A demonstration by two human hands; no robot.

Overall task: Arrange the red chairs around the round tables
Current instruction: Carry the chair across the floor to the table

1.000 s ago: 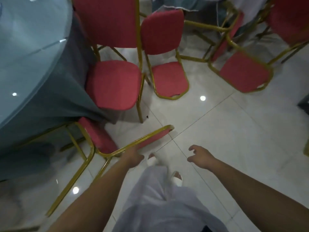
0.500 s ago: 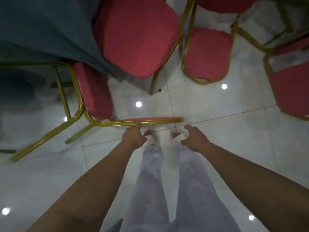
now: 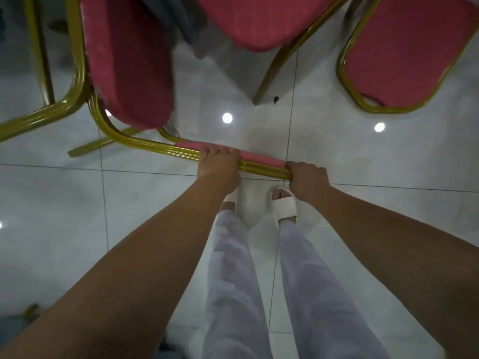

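The red chair (image 3: 129, 60) stands directly in front of the person, seen from above, its padded seat toward the upper left and the top edge of its backrest (image 3: 259, 158) running across the middle of the view. The left hand (image 3: 219, 164) grips that top edge near its middle, fingers (image 3: 215, 151) curled over the red padding and the gold rail (image 3: 168, 149). The right hand (image 3: 308, 177) clasps the rail's right end, fingers wrapped round the corner. Just beyond, a second red chair (image 3: 259, 19) shows its seat at the top, one gold leg (image 3: 280, 66) slanting down to the floor (image 3: 388, 156). A third red chair (image 3: 409, 53) sits at the upper right, apart from the held one. Between the first two seats hangs a grey cloth (image 3: 186, 24), possibly a tablecloth, though it is blurred. Below the hands are white slippers (image 3: 283, 206) and pale trousers (image 3: 233, 268) on glossy white tiles.
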